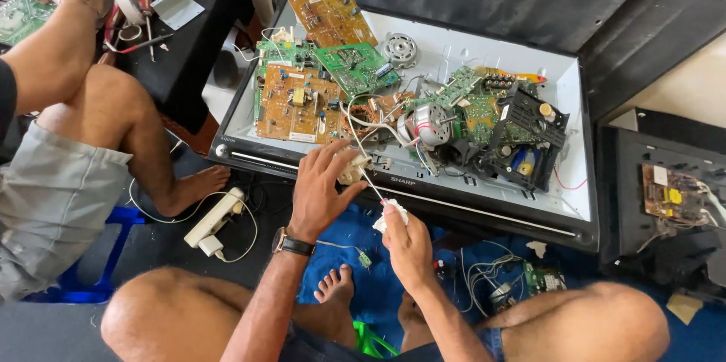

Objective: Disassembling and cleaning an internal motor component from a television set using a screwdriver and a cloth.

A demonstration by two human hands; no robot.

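Circuit boards (299, 103) crowd an opened television panel (575, 105) on the floor.
Left hand (321, 188) pinches a small beige part (352, 169) at the panel's near edge; right hand (404, 245), just nearer, grips white cloth (389, 216) and thin probe (372, 184) angled far-left toward it.

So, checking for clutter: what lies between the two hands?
In the head view, only a thin white rod spans from the left hand to the right hand; dark frame edge behind.

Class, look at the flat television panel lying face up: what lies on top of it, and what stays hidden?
On the television panel lie orange and green circuit boards, a round metal part, white wires and a black housing. The panel surface beneath this pile is covered.
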